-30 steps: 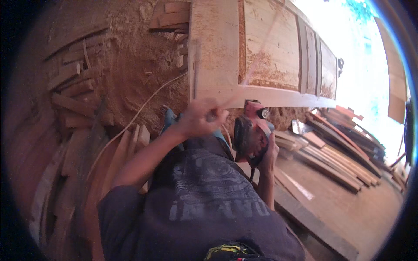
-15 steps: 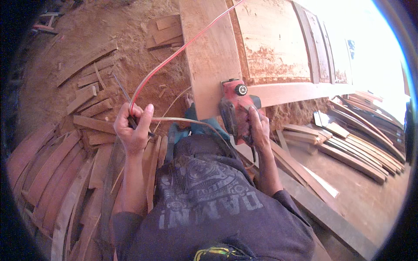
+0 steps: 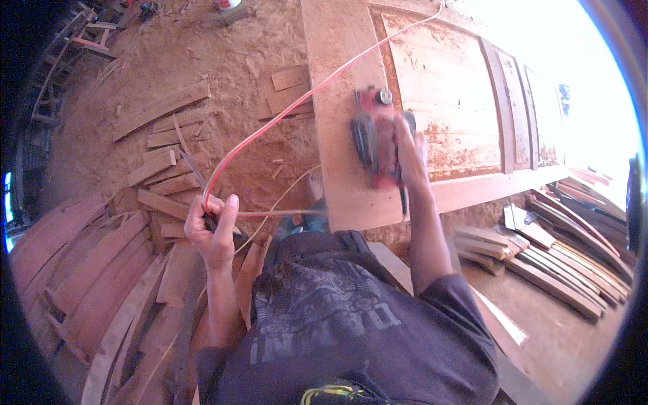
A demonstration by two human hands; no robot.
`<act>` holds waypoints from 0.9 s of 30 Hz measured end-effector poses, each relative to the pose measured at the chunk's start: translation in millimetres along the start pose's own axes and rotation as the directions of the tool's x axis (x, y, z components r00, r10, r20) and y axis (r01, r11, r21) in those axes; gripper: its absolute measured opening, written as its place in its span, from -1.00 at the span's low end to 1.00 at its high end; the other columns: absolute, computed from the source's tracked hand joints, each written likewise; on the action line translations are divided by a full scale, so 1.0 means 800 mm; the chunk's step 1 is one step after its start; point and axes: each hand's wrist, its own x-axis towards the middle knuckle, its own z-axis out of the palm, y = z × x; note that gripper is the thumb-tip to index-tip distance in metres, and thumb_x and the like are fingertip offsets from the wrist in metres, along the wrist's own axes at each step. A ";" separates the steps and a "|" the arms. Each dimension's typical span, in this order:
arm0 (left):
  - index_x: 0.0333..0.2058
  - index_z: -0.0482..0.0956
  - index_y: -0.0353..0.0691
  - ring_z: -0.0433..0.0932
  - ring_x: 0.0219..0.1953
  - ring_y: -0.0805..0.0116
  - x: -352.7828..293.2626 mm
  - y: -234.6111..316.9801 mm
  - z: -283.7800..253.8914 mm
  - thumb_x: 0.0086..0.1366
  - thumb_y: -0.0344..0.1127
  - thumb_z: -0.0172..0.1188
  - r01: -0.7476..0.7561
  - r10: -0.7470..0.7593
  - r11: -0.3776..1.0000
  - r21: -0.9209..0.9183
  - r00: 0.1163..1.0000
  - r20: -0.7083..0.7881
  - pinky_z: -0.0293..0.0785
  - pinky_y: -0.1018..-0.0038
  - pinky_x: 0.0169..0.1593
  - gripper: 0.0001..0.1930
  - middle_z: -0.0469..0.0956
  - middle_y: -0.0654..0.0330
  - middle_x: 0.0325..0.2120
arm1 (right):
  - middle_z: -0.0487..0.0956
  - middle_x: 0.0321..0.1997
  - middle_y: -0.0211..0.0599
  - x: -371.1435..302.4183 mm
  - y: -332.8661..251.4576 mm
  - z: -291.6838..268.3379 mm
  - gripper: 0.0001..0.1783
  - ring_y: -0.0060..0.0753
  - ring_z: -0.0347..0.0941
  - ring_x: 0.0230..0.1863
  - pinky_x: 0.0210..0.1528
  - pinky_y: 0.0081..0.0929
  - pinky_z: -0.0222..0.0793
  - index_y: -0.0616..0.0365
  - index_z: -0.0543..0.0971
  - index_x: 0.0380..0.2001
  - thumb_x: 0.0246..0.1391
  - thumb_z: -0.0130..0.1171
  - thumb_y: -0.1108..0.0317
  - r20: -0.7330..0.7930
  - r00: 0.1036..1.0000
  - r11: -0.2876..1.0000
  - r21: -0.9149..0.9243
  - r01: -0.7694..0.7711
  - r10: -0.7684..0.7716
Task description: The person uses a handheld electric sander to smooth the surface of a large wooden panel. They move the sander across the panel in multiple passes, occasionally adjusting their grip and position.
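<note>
A red and black electric hand planer, blurred by motion, rests on a long wooden board in front of me. My right hand is closed on the planer's top handle, with the forearm stretched forward. To the left, my left hand is raised and closed round a red and white cable, thumb up. The cable arcs from this fist across the board toward the far right; another stretch runs right to the board's near end. A thin pointed metal tool also sticks up from the left fist; its kind is unclear.
Right of the board lies a panelled wooden door or frame, strewn with shavings. Stacked timber strips lie at the right, curved planks at the lower left. Offcuts are scattered on the dirt floor. A whitish container stands far off.
The planer and my right hand have moved forward along the board from its near end. My left hand keeps its grip on the cable. The whole view has shifted slightly.
</note>
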 end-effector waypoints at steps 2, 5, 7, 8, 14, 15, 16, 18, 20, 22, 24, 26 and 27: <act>-0.48 0.34 -0.10 0.24 -0.43 0.65 0.010 0.000 0.003 0.34 -0.52 0.42 -0.015 0.015 1.000 0.003 1.000 0.004 0.21 0.60 -0.30 -0.62 0.36 0.44 -0.50 | 0.54 -0.56 -0.44 0.076 -0.003 0.019 -0.37 -0.58 0.41 -0.56 -0.52 -0.43 0.32 0.09 0.69 -0.43 0.37 0.15 -0.28 -0.035 0.997 0.991 0.111 0.072 -0.069; -0.48 0.33 -0.10 0.24 -0.43 0.65 0.019 0.009 0.005 0.35 -0.54 0.39 0.008 -0.007 0.999 -0.036 1.000 0.012 0.21 0.59 -0.30 -0.63 0.36 0.44 -0.50 | 0.50 -0.60 -0.50 0.155 -0.017 0.035 -0.36 -0.61 0.40 -0.62 -0.59 -0.47 0.30 0.04 0.65 -0.45 0.35 0.18 -0.34 -0.016 0.996 0.984 0.158 0.085 -0.083; -0.48 0.33 -0.10 0.26 -0.44 0.65 0.026 0.010 0.002 0.36 -0.54 0.37 0.007 -0.004 0.994 -0.110 1.000 0.024 0.21 0.59 -0.32 -0.63 0.37 0.43 -0.51 | 0.47 -0.63 -0.52 0.165 -0.029 0.037 -0.34 -0.61 0.38 -0.65 -0.62 -0.49 0.27 0.04 0.64 -0.44 0.34 0.18 -0.37 0.003 0.997 0.977 0.202 0.073 -0.075; -0.48 0.33 -0.10 0.27 -0.45 0.65 0.027 0.011 -0.002 0.37 -0.55 0.36 0.010 -0.007 0.990 -0.142 1.000 0.019 0.21 0.59 -0.33 -0.63 0.37 0.43 -0.52 | 0.46 -0.63 -0.52 0.157 -0.031 0.041 -0.34 -0.61 0.37 -0.65 -0.62 -0.49 0.26 0.04 0.63 -0.44 0.35 0.18 -0.37 -0.002 0.995 0.969 0.228 0.096 -0.098; -0.49 0.34 -0.09 0.27 -0.54 0.66 0.057 -0.007 -0.029 0.38 -0.52 0.36 0.088 -0.076 0.989 -0.118 0.991 0.109 0.19 0.62 -0.42 -0.63 0.38 0.41 -0.56 | 0.52 -0.59 -0.49 -0.058 -0.009 0.024 -0.42 -0.56 0.39 -0.48 -0.39 -0.39 0.33 0.21 0.73 -0.36 0.47 0.14 -0.11 -0.008 0.992 0.974 0.193 -0.119 0.123; -0.49 0.34 -0.09 0.27 -0.55 0.67 0.064 -0.012 -0.023 0.38 -0.52 0.37 0.094 -0.076 0.987 -0.129 0.988 0.135 0.18 0.63 -0.44 -0.63 0.38 0.42 -0.56 | 0.52 -0.59 -0.52 -0.092 0.037 0.022 -0.46 -0.56 0.40 -0.49 -0.41 -0.42 0.32 0.20 0.69 -0.43 0.48 0.16 -0.05 -0.028 0.995 0.963 0.255 -0.087 0.097; -0.50 0.35 -0.08 0.27 -0.55 0.68 0.066 -0.017 -0.024 0.38 -0.51 0.38 0.111 -0.087 0.985 -0.134 0.981 0.171 0.17 0.63 -0.45 -0.63 0.37 0.43 -0.56 | 0.53 -0.57 -0.54 -0.129 0.058 0.019 -0.49 -0.60 0.39 -0.49 -0.44 -0.47 0.29 0.16 0.69 -0.43 0.49 0.14 0.00 -0.076 0.996 0.997 0.067 0.043 -0.037; -0.50 0.35 -0.07 0.26 -0.56 0.70 0.079 -0.022 -0.028 0.37 -0.50 0.40 0.118 -0.086 0.984 -0.135 0.972 0.220 0.15 0.64 -0.47 -0.62 0.36 0.45 -0.56 | 0.54 -0.53 -0.47 -0.215 0.041 0.008 -0.56 -0.60 0.39 -0.46 -0.42 -0.48 0.31 0.20 0.68 -0.37 0.47 0.14 0.07 0.039 0.971 0.964 0.119 -0.237 0.234; -0.50 0.36 -0.04 0.25 -0.57 0.72 0.089 -0.021 -0.020 0.36 -0.49 0.41 0.113 -0.067 0.983 -0.143 0.954 0.293 0.15 0.65 -0.48 -0.62 0.34 0.49 -0.57 | 0.55 -0.59 -0.38 -0.276 0.080 -0.009 -0.55 -0.56 0.44 -0.59 -0.55 -0.45 0.34 0.24 0.66 -0.36 0.47 0.12 0.08 0.069 0.976 0.967 0.136 -0.216 0.208; -0.50 0.36 -0.04 0.25 -0.57 0.72 0.090 -0.026 -0.018 0.36 -0.49 0.42 0.118 -0.053 0.979 -0.168 0.935 0.350 0.15 0.65 -0.48 -0.62 0.34 0.50 -0.57 | 0.57 -0.59 -0.33 -0.305 0.092 -0.010 -0.54 -0.50 0.47 -0.66 -0.63 -0.42 0.35 0.26 0.65 -0.36 0.47 0.11 0.07 0.085 0.969 0.959 0.150 -0.242 0.232; -0.50 0.37 -0.04 0.27 -0.57 0.73 0.090 -0.016 -0.011 0.36 -0.48 0.43 0.169 -0.070 0.958 -0.234 0.923 0.378 0.16 0.65 -0.48 -0.62 0.36 0.50 -0.57 | 0.59 -0.59 -0.30 -0.309 0.097 0.004 -0.53 -0.44 0.48 -0.72 -0.68 -0.39 0.36 0.27 0.64 -0.38 0.47 0.11 0.07 0.083 0.972 0.952 0.203 -0.231 0.219; -0.50 0.37 -0.05 0.28 -0.56 0.73 0.091 -0.011 -0.014 0.36 -0.48 0.44 0.209 -0.081 0.937 -0.279 0.909 0.408 0.16 0.65 -0.48 -0.61 0.36 0.49 -0.57 | 0.55 -0.59 -0.41 -0.303 0.088 0.021 -0.51 -0.56 0.42 -0.64 -0.60 -0.46 0.28 0.22 0.64 -0.41 0.47 0.12 0.03 0.021 0.970 0.941 0.240 -0.239 0.241; -0.50 0.37 -0.05 0.29 -0.55 0.73 0.095 -0.016 -0.020 0.35 -0.47 0.45 0.173 -0.056 0.948 -0.266 0.916 0.397 0.18 0.65 -0.47 -0.61 0.36 0.50 -0.57 | 0.54 -0.58 -0.44 -0.293 0.088 0.023 -0.51 -0.59 0.40 -0.62 -0.58 -0.47 0.26 0.20 0.64 -0.42 0.46 0.12 0.02 -0.002 0.976 0.956 0.201 -0.213 0.218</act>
